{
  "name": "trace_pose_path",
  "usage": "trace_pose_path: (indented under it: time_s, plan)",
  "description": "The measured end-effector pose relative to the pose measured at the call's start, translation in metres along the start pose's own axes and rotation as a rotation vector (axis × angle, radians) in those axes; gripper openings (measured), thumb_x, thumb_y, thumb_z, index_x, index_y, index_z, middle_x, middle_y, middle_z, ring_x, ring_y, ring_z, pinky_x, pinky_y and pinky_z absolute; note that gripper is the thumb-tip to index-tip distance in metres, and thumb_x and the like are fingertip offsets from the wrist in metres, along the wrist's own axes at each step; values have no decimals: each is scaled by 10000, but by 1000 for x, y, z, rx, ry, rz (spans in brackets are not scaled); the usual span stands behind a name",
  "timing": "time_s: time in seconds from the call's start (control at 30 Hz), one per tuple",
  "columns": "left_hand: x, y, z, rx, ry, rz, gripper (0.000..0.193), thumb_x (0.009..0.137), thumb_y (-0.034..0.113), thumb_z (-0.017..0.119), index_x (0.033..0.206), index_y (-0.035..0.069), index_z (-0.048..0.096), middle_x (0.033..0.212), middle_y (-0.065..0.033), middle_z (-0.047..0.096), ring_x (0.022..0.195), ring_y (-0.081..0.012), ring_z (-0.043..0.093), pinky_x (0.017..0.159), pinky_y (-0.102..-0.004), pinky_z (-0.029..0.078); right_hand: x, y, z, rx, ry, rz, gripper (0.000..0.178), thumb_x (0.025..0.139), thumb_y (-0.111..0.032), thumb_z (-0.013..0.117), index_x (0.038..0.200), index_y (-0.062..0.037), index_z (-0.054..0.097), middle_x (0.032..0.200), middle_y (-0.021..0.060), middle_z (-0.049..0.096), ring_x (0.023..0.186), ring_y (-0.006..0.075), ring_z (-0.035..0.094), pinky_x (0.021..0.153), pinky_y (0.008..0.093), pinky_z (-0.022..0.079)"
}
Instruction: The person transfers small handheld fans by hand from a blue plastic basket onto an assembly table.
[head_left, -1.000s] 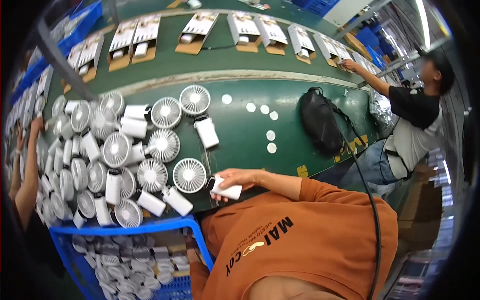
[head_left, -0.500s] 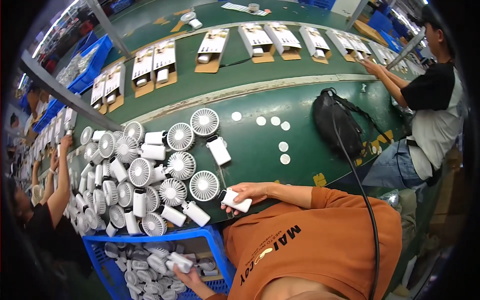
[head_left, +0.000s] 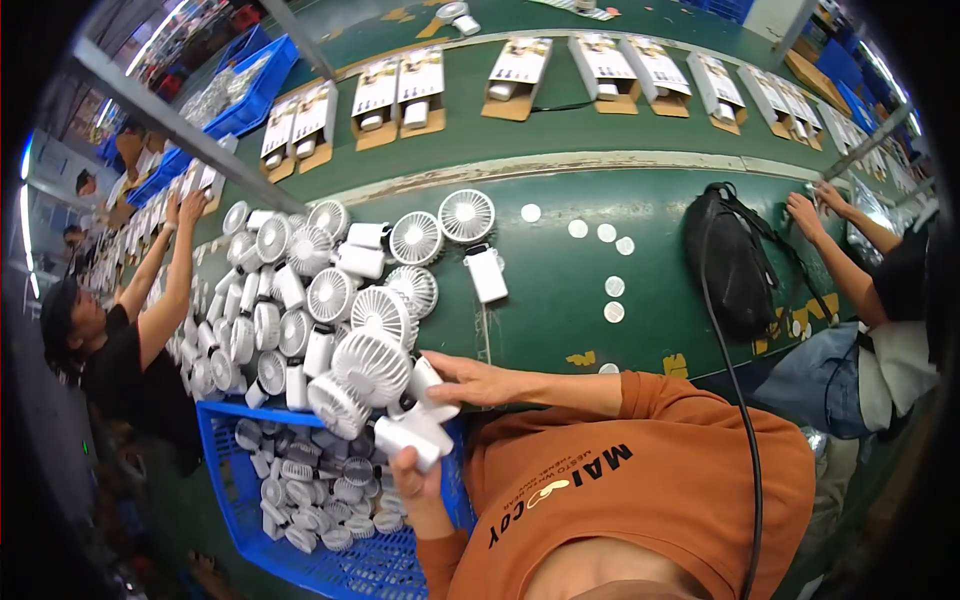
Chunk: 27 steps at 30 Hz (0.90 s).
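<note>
White handheld fans (head_left: 330, 295) lie heaped on the green table at the left. Above the near rim of the blue crate (head_left: 225, 490), my left hand (head_left: 415, 482) is closed on the white handles of fans (head_left: 415, 435), with round grilles tilted toward the heap. Next to it, my right hand (head_left: 455, 382) has its fingers around another white fan handle (head_left: 425, 380). The grilles overlap there, so which head belongs to which handle is hard to tell. Inside the crate lie more fans (head_left: 320, 495). A single fan (head_left: 487, 272) rests beyond my right hand.
Open white boxes (head_left: 520, 65) holding white items line the raised strip behind. Pale discs (head_left: 578, 229) and a black bag (head_left: 730, 260) lie on the table to the right. A black cable (head_left: 725, 370) hangs past my body. Co-workers reach in at the left (head_left: 150, 300) and right (head_left: 850, 250).
My left hand has risen out of the crate with fans and come up beside my right hand. My right hand has moved left against the fan heads. The view has swung left.
</note>
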<state>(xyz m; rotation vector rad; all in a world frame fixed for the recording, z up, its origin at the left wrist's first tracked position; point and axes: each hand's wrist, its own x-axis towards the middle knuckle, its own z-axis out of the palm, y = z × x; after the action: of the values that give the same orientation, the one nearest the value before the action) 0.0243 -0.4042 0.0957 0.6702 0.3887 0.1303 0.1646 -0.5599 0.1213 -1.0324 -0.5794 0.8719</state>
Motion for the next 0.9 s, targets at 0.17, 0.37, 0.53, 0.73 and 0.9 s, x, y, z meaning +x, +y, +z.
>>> trace_pose_path:
  time_s: [0.17,0.37,0.53,0.73,0.9]
  plan:
    - [6,0,44,61,19,-86,716,624,125,669,1247,21,332,1154,-106,480,1075,-245,488,951,-360,382,2,19,-4,-480,54,-143,440,820,-132,477,1232,-2,391,1145,169,449,1084,274,410,961,338,290]
    - [17,30,40,-2,-25,-29,557,658,136,660,1161,24,448,1052,-71,558,952,-188,561,815,-308,465,22,26,-1,-376,15,2,487,850,-181,494,1275,3,343,1265,175,384,1171,293,362,977,355,290]
    - [39,95,-1,268,365,195,463,646,65,676,1079,14,522,972,-65,588,863,-174,585,777,-298,478,38,7,6,-544,-81,-49,393,851,-150,518,1222,-53,435,1256,134,406,1150,267,394,918,331,367]
    - [110,181,-67,1165,579,708,573,587,121,717,1101,26,481,994,-127,567,887,-226,570,765,-346,464,10,33,-21,-777,29,-96,300,821,-74,544,1115,-29,502,1133,141,497,1028,296,490,838,338,418]
    - [156,196,-74,1757,904,699,662,581,175,693,1174,86,414,1109,-173,458,1022,-331,481,861,-437,399,0,41,-30,-847,139,-44,205,802,-28,543,1006,-16,551,1023,138,553,943,286,540,778,324,444]
